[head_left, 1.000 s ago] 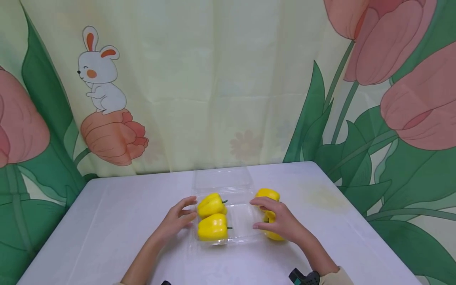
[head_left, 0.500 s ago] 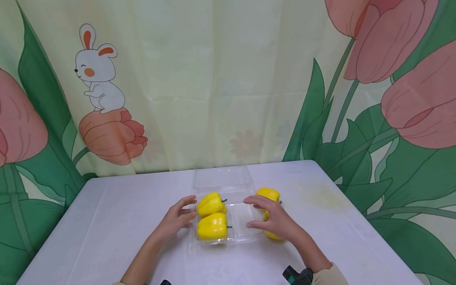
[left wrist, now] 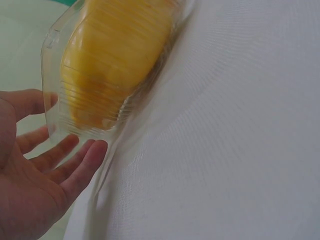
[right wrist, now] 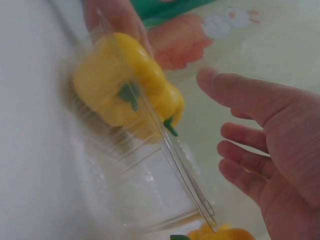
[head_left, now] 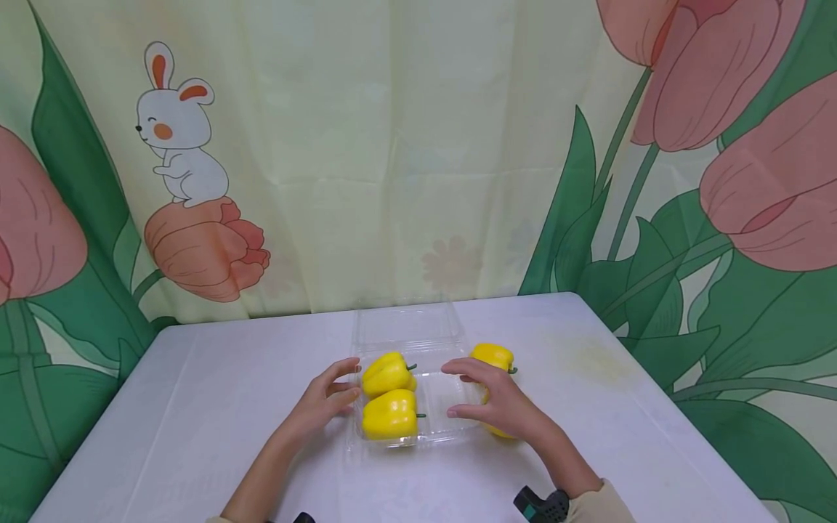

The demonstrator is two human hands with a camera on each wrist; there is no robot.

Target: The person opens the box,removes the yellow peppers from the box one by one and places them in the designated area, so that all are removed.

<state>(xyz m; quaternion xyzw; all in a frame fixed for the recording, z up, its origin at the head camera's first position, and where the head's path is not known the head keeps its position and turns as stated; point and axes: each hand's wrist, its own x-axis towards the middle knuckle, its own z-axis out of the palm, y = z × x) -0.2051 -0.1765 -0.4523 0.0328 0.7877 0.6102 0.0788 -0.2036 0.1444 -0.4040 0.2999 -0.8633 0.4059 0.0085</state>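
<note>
Hands, two. In my feed, the left hand (head_left: pixel 322 398) stands at the left wall of the box, fingers spread and slightly bent, gripping nothing; whether its fingertips touch the plastic I cannot tell. The right hand (head_left: pixel 500 401) hangs over the right rim of the box, thumb and fingers well apart, nothing between them.

Box, one: clear plastic, bare floor (head_left: pixel 447 407) showing in its right part, near the middle of the worktop (head_left: pixel 242 370). Lid, one (head_left: pixel 408 327): laid back toward the far edge of the worktop.

Peppers, yellow, four by my count. Two lie in the left part of the box, one behind the other: the rear pepper (head_left: pixel 387 375) and the front pepper (head_left: pixel 390 415), each with one green stem pointing right. Two lie outside, on the right side of the box: the far pepper (head_left: pixel 492 354), one stem visible, and the near pepper (head_left: pixel 500 432), which I see mostly covered by the right hand.

Sleeves, two, beige; I log the right one (head_left: pixel 601 501) near the bottom of my head view.

Backdrop, one: a curtain (head_left: pixel 392 181) behind the far edge, printed with one rabbit (head_left: pixel 189 160) and several tulips.
</note>
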